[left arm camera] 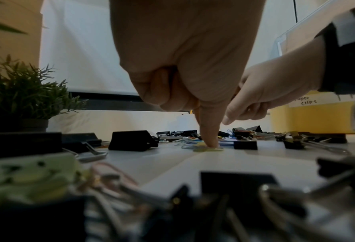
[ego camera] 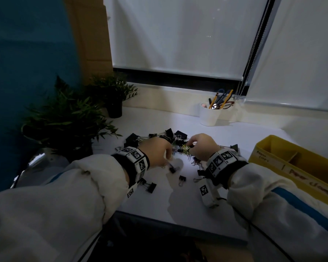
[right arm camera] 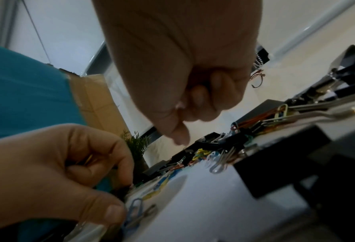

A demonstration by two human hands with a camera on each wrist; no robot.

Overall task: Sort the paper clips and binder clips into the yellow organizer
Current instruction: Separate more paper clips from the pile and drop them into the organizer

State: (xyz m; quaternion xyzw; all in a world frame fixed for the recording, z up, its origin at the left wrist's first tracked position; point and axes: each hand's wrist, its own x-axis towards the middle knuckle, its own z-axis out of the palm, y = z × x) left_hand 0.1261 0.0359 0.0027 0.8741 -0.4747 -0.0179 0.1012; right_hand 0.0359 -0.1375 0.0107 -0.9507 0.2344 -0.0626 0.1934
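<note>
Left wrist view, left hand (left arm camera: 182, 57) forefinger extended, pressing yellow paper clip (left arm camera: 207, 149).

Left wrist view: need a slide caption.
The left hand presses one finger onto a yellow paper clip on the table, among black binder clips.

left hand (ego camera: 157, 152) lowered, index finger (left arm camera: 208, 131) extended down, rest curled | right hand (ego camera: 201, 146) curled, one fingertip (left arm camera: 226, 122) pointed down | both held close together, not touching
</note>
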